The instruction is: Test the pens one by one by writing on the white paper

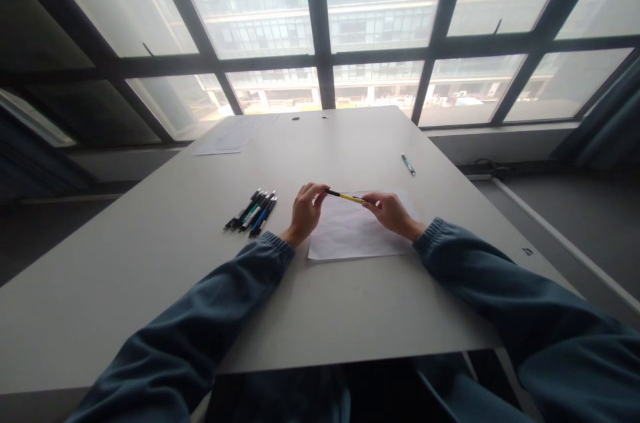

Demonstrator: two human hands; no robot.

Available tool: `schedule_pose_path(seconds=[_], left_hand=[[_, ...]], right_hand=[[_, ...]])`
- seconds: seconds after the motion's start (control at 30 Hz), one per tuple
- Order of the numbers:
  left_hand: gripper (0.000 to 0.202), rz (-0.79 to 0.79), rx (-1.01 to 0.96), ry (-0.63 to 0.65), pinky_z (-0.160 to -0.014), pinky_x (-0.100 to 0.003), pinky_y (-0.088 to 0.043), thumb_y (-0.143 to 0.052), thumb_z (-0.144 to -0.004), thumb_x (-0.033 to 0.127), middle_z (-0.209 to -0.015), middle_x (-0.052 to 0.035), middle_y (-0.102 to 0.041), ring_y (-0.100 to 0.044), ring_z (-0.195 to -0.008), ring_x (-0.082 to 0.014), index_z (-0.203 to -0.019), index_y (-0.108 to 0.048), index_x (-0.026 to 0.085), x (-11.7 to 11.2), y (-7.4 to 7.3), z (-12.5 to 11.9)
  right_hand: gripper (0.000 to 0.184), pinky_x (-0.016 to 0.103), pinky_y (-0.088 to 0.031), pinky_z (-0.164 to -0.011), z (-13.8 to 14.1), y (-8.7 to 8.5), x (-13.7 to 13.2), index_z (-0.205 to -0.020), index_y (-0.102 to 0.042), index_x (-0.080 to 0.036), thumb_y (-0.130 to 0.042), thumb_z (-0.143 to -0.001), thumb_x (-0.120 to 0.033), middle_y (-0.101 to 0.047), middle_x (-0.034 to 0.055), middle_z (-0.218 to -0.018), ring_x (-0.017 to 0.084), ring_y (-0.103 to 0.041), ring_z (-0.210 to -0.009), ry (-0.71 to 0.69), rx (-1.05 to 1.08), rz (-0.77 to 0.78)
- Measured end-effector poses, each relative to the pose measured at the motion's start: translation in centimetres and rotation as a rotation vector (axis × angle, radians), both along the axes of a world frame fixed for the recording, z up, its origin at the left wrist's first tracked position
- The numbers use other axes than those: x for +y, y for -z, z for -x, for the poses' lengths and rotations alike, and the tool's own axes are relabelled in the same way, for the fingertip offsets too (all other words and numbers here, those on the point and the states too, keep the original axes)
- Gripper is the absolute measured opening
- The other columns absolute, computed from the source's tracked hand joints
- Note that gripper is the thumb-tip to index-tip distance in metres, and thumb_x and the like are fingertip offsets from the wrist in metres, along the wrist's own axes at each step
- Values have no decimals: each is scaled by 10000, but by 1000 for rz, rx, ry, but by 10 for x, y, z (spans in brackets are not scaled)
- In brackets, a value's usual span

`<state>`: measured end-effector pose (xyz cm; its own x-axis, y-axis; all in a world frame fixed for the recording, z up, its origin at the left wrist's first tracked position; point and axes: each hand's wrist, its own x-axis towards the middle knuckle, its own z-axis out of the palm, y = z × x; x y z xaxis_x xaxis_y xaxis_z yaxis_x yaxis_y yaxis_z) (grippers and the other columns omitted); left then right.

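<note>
A yellow and black pen is held level above a white sheet of paper on the grey table. My left hand pinches the pen's dark left end. My right hand pinches its right end. Both hands hover just over the sheet. To the left of my left hand lies a row of several pens, side by side, some with green or blue barrels.
A single teal pen lies alone at the far right of the table. Another sheet of paper rests at the far left corner. Large windows stand behind the table. The table's near edge is close to my body.
</note>
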<state>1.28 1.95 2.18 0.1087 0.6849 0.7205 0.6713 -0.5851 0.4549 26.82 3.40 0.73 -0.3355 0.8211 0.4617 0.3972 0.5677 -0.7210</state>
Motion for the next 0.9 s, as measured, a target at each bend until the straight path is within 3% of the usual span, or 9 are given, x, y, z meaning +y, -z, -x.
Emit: schedule_pose_path(seconds=[0.2, 0.4, 0.53, 0.67, 0.8, 0.9], left_hand=[[223, -1, 27, 21, -853, -362, -540, -495, -1017, 352, -976, -57, -684, -619, -943, -204, -1051, -676, 227, -2, -2, -2], [329, 28, -62, 3, -802, -328, -538, -489, -1019, 352, -1080, -71, -699, -644, -976, -186, -1315, -526, 214, -1, 1, -2], [270, 86, -68, -6, -797, -331, -541, -451, -1014, 277, -1064, -74, -712, -645, -989, -194, -1249, -562, 204, 2, 5, -2], [241, 109, -56, 1, -814, -341, -539, -471, -986, 230, -1039, -61, -717, -635, -998, -200, -1192, -593, 204, 2, 5, -4], [235, 129, -45, -1, -815, -337, -535, -490, -962, 203, -1018, -49, -719, -629, -983, -197, -1164, -611, 202, 4, 6, -5], [228, 148, -11, 12, -833, -354, -531, -507, -942, 188, -998, -44, -724, -630, -970, -203, -1134, -629, 200, 6, 9, -3]], right_hand=[[212, 314, -457, -760, -7, -12, -4, -1036, -735, -211, -548, -982, -294, -700, 97, -980, 206, -619, -840, 13, -325, -282], [251, 333, -455, -789, -13, -20, 6, -1013, -722, -201, -496, -1006, -310, -667, 109, -965, 231, -597, -896, 110, -301, -323], [259, 354, -476, -783, -36, -24, 33, -992, -729, -175, -517, -985, -323, -661, 98, -903, 218, -596, -786, 280, -131, -310], [265, 363, -494, -764, -77, -25, 71, -991, -741, -129, -557, -940, -313, -670, 126, -961, 206, -596, -730, 514, -34, -334], [269, 362, -479, -790, -117, -18, 103, -967, -760, -108, -570, -921, -293, -707, 139, -879, 232, -617, -758, 762, -86, -282], [268, 354, -473, -789, -135, -9, 117, -967, -772, -110, -572, -920, -283, -739, 172, -921, 264, -650, -827, 876, -173, -155]])
